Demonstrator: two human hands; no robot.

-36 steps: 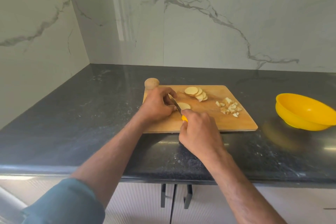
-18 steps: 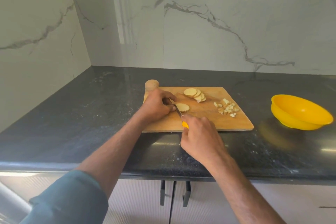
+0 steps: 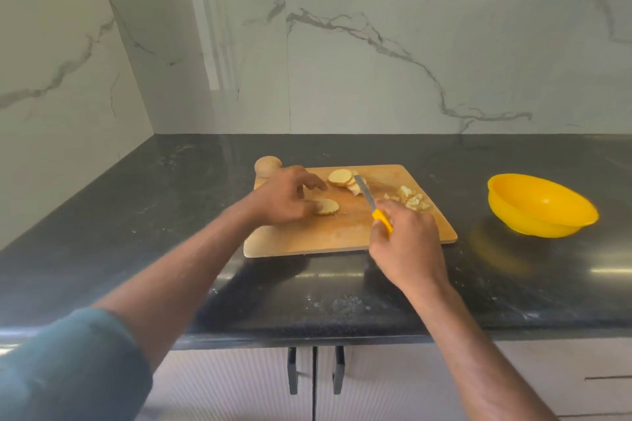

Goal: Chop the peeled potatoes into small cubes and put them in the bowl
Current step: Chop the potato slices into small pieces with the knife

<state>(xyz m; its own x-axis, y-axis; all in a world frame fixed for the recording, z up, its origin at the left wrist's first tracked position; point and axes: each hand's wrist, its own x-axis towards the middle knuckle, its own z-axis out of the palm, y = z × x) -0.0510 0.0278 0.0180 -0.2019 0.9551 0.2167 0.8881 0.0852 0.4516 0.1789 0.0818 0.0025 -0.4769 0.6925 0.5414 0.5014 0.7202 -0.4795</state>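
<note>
A wooden cutting board (image 3: 342,236) lies on the dark counter. My left hand (image 3: 284,198) rests on the board's left part, its thumb touching a flat potato slice (image 3: 328,206). A short stack of potato slices (image 3: 342,178) sits at the board's far middle. My right hand (image 3: 407,243) grips a yellow-handled knife (image 3: 371,202), its blade lifted and pointing away toward the stack. A small pile of potato cubes (image 3: 412,200) lies on the board's right part. The yellow bowl (image 3: 540,212) stands to the right of the board and looks empty.
A whole brown potato (image 3: 267,166) sits at the board's far left corner. Marble walls close off the back and left. Scattered specks lie on the counter (image 3: 136,202) near its front edge. Cabinet doors with dark handles (image 3: 314,369) are below.
My right hand has lifted the knife off the slice and moved it right, blade now pointing at the stack. My left hand has loosened on the slice.
</note>
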